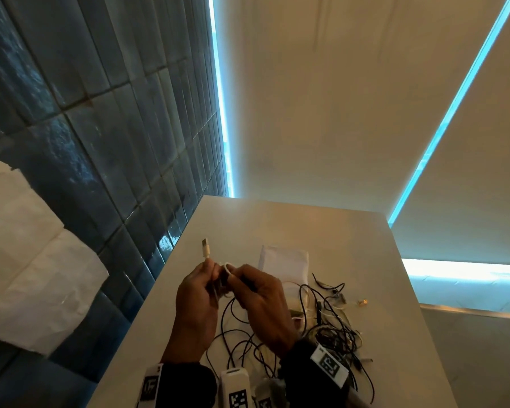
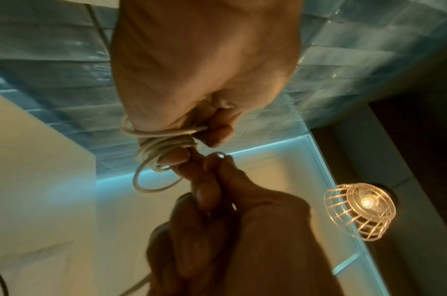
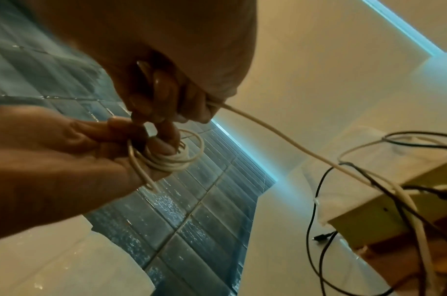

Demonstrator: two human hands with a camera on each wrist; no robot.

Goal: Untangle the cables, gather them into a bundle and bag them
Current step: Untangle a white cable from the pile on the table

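Above the near table (image 1: 365, 231), the left hand (image 1: 196, 295) is gripping a white cable (image 3: 166, 160) coiled round its fingers, plug end pointing up. The right hand (image 1: 262, 298) is pinching the free run, which is trailing right toward the tangled cables (image 1: 330, 325) near the bag (image 1: 283, 260).

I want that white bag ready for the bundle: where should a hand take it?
Grip the white bag at its far edge, reaching in from the table's far side. It lies flat, its far part bare, while the tangled cables cross its near end.
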